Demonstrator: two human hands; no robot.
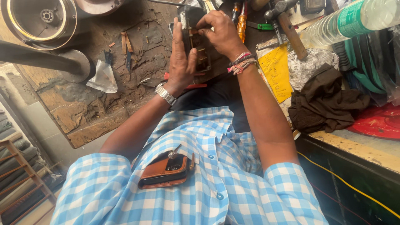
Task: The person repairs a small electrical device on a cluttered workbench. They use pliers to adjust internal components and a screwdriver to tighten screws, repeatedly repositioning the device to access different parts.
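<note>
Holding a small dark electrical part [196, 41] between both hands over the worn wooden desk [96, 108], I keep its long axis pointing away from my chest. My left hand [182, 62] cups it from the side, fingers laid flat along its length. My right hand [221, 33] curls over its far end, fingertips pinching near the top, so it is nearer the working end. Right of the part lie a hammer [287, 25] and a yellow note [276, 73].
</note>
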